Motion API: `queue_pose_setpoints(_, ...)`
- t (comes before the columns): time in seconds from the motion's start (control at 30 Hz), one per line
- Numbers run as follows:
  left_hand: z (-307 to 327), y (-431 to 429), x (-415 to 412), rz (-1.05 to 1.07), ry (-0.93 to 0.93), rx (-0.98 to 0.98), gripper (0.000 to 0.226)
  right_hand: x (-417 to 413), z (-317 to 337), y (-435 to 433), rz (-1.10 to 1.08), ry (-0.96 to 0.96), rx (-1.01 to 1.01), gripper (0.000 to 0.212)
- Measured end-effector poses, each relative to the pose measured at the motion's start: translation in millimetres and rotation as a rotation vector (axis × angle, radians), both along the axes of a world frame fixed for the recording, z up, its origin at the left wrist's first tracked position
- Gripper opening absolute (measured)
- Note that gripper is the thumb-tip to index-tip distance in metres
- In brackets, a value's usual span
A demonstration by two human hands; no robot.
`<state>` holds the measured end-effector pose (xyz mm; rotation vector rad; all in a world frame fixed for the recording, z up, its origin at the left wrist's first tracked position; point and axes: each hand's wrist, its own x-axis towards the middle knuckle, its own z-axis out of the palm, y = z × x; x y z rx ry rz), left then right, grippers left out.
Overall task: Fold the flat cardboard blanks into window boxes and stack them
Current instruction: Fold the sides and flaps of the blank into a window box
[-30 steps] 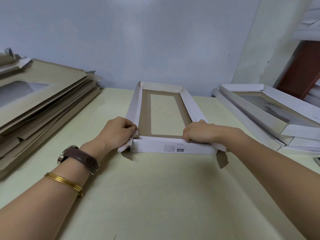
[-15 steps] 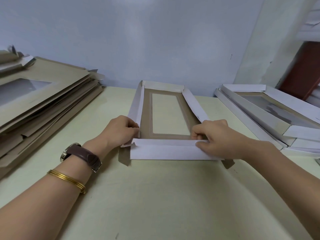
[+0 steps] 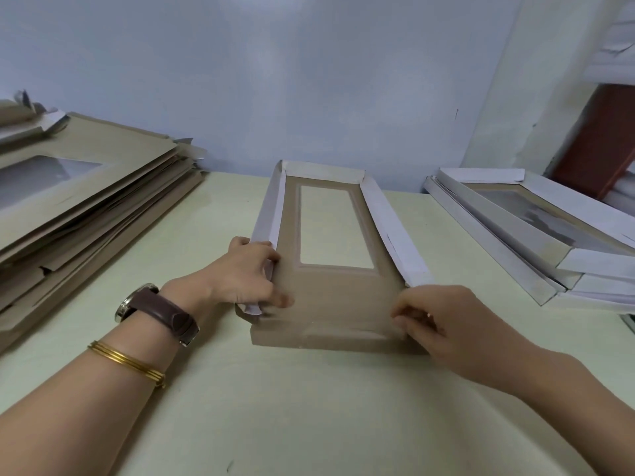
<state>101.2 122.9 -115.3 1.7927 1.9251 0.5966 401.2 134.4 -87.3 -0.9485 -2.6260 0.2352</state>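
The box (image 3: 330,242) is matt cardboard, brown inside, white-faced on its walls. The worktop (image 3: 309,407) looks smooth, pale and matt. The watch (image 3: 161,312) has a brown leather strap and shiny metal case.

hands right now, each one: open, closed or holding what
Left hand: grips the half-folded box at its near left corner.
Right hand: pinches its near right corner.

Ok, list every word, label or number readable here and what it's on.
None can be read.
The box shows only plain brown and white card, as do the blanks and the folded boxes.
The watch is turned side-on; its dial cannot be read.
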Motion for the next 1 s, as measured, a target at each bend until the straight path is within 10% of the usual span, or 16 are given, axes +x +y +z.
queue_pose_setpoints(0.2, 2, -1, 0, -0.022, 0.049, -0.022, 0.043, 4, 22, 26, -0.296, 0.356, 0.093, 0.021)
queue_pose_setpoints(0.47, 3, 1, 0, -0.032, 0.171, 0.049, 0.047, 6, -3, 65, -0.389, 0.083, -0.260, 0.007)
queue_pose_setpoints(0.6, 4, -1, 0, 0.041, 0.131, 0.060, 0.072, 3, -20, 68, -0.362, 0.080, -0.237, 0.009)
queue_pose_setpoints(1.0, 10, -8, 2, -0.002, 0.235, 0.117, 0.034, 1, -27, 64, -0.265, -0.029, 0.084, 0.025)
